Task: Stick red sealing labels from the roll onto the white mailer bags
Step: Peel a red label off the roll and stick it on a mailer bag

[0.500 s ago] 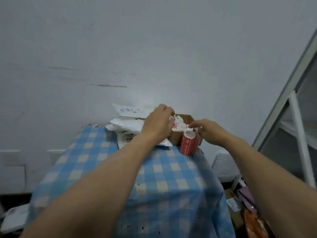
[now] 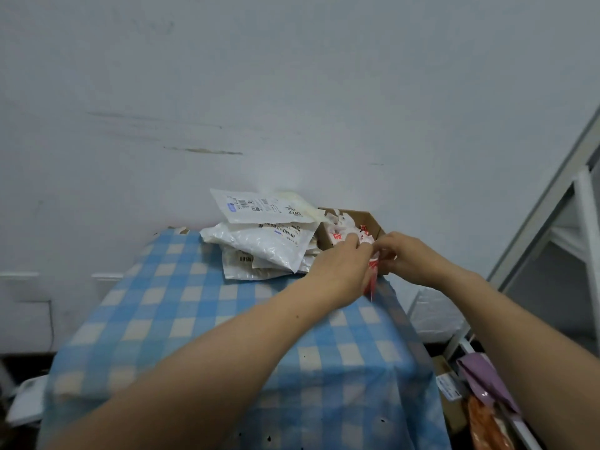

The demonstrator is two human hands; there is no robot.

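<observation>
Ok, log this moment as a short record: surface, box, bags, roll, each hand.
surface: blue checked cloth over a table
box: open cardboard box, white and red scraps inside
bags: white mailer bags piled left of the box
roll: red label roll, mostly hidden between the hands
left: left hand against the roll, grip unclear
right: right hand pinching at the roll's top

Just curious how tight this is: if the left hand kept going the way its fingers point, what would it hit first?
Most likely the cardboard box of paper scraps, just past the left hand; the red label roll sits between the hands. Depth is unclear.
</observation>
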